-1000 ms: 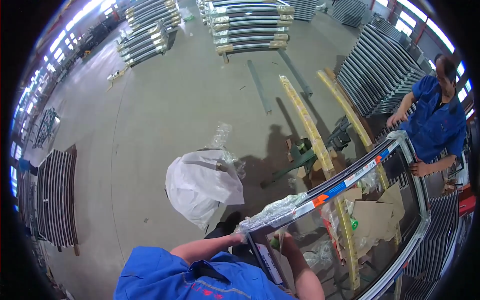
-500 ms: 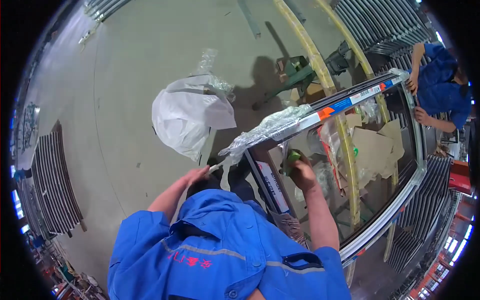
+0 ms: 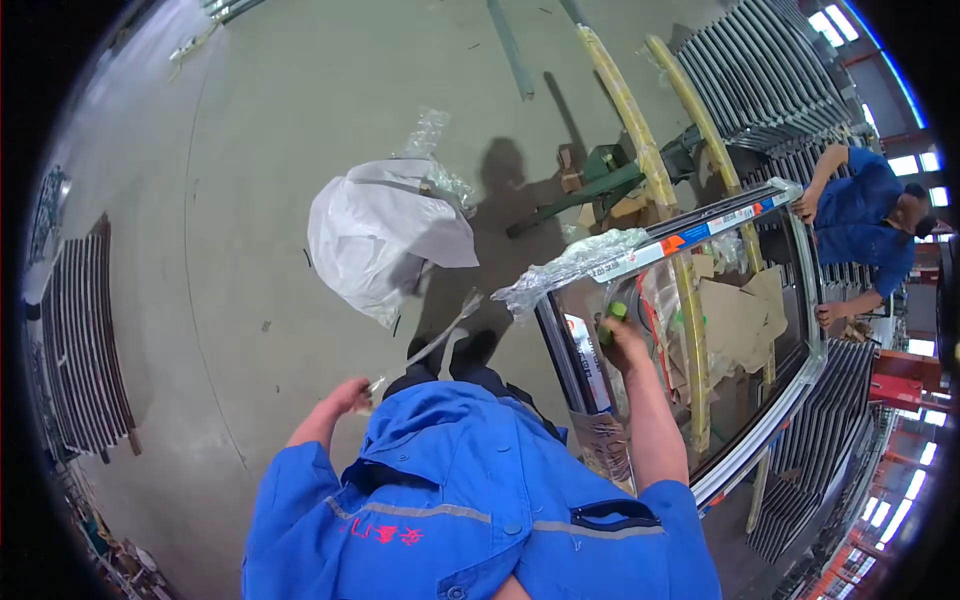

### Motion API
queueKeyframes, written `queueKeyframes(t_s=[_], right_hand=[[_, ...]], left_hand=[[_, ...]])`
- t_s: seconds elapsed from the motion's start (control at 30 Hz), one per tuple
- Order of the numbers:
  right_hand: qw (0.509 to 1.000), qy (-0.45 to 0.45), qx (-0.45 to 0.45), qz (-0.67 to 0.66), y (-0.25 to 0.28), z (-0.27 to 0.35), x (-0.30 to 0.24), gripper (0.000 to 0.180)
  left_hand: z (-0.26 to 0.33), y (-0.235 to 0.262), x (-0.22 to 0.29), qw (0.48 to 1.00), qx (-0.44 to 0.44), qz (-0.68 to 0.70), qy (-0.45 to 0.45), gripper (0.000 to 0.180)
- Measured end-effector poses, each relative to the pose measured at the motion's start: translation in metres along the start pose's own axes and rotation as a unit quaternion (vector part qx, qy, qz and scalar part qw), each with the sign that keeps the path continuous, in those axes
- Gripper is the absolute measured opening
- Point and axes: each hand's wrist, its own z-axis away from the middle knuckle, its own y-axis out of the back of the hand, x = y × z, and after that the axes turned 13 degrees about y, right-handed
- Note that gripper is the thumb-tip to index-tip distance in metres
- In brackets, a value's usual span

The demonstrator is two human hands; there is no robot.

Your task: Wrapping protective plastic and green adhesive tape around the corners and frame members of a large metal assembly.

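My left hand [image 3: 348, 396] is closed low at my left side, with a small pale scrap at its fingertips. A pale strip of plastic film [image 3: 447, 335] hangs slantwise between that hand and the frame corner; whether the hand holds it I cannot make out. My right hand [image 3: 625, 345] is wrapped round a small green object [image 3: 612, 318], inside the near corner of a large rectangular window frame [image 3: 690, 240]. Its kind is partly hidden by my fingers. Crumpled clear plastic wrap [image 3: 575, 265] covers the frame's near corner.
A co-worker in blue [image 3: 860, 215] holds the frame's far end. Yellow-wrapped beams [image 3: 692, 340] run under it, with cardboard [image 3: 740, 320] below. A white plastic bag [image 3: 385, 235] lies on the floor. Metal profiles [image 3: 85, 345] are stacked at left, and more [image 3: 765, 75] at right.
My left hand has drawn back left and down, away from the frame corner, and the pale strip now shows at greater length. My right hand still grips the green object. The view has shifted slightly.
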Motion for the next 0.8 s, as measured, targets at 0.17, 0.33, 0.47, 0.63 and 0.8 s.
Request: queueKeyframes(t_s=[0.17,0.33,0.47,0.63,0.8], right_hand=[[0.998,0.018,0.048,0.041,-0.016,0.031,-0.027,0.035],[0.999,0.027,0.025,0.017,0.003,0.031,-0.017,0.034],[0.998,0.037,0.028,0.033,-0.011,0.033,-0.018,0.037],[0.997,0.059,0.03,0.044,-0.015,0.041,-0.016,0.043],[0.996,0.044,0.003,0.082,-0.002,0.043,-0.01,0.044]], left_hand=[[0.123,0.011,0.018,0.968,0.11,-0.168,0.151,0.035],[0.208,0.03,0.109,0.962,0.104,-0.2,0.155,0.038],[0.247,0.012,0.211,0.958,0.085,-0.274,-0.016,0.036],[0.299,-0.096,0.374,0.871,0.174,-0.376,-0.264,0.033],[0.307,-0.194,0.49,0.656,0.145,-0.525,-0.523,0.036]])
